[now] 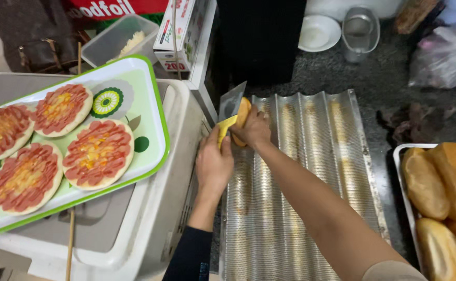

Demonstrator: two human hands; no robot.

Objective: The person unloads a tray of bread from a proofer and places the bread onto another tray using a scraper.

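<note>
My left hand point(213, 164), on a dark-sleeved arm, grips the yellow handle of a wide-bladed knife point(231, 101). The blade points up and away, pressed against a golden bread roll point(243, 110). My right hand point(252, 130) holds that roll from the right side. Both hands are over the far left corner of an empty corrugated metal baking tray point(311, 171). Whether the blade has gone into the roll is hidden by my fingers.
A tray point(397, 156) of several golden bread rolls point(425, 182) sits at the right. At the left, a green-rimmed tray point(152, 112) with several small sausage-topped pizzas point(99, 152) rests on a white appliance point(155, 218). Behind are a clear plastic tub point(108, 39), boxes point(178, 31), a white bowl point(319, 32), a metal cup point(360, 32) and a plastic bag point(446, 54).
</note>
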